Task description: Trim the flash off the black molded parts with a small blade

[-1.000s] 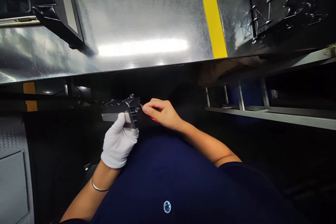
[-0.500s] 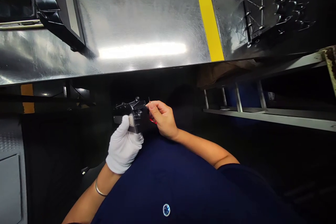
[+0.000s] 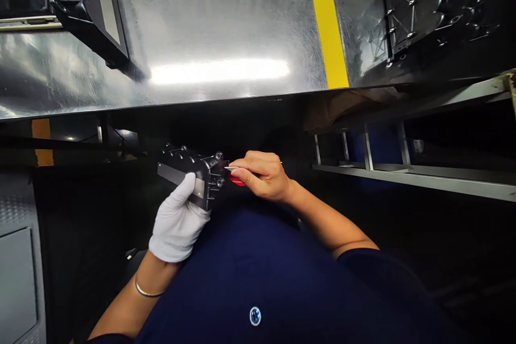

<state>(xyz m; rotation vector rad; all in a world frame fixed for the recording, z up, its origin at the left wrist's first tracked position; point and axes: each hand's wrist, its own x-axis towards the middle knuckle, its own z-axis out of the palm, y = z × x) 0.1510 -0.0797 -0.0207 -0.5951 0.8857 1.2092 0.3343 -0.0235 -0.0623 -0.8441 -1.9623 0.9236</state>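
In a white glove, my left hand (image 3: pixel 177 226) grips a black moulded plastic housing (image 3: pixel 199 164), thumb pressed on the silver strip along its side. Ribs and round screw bosses show on the housing's right end, which faces my other hand. My bare right hand (image 3: pixel 264 174) is closed round a small thin-bladed knife (image 3: pixel 237 179) with a red part, most of it hidden by the fingers. Its pale tip points left, close to the bosses; whether it touches them I cannot tell. Both hands are in front of my torso, below the bench edge.
Before me runs a shiny metal bench (image 3: pixel 209 16) crossed by a yellow tape stripe (image 3: pixel 328 21). A larger black ribbed housing (image 3: pixel 86 16) stands on its left, more black moulded parts (image 3: pixel 419 11) on its right. A metal rack frame (image 3: pixel 403 177) lies below at right.
The housing has turned so more of its long silver-striped side shows, and my left hand has shifted left. My right hand has moved slightly right, away from it, with the blade now pointing left.
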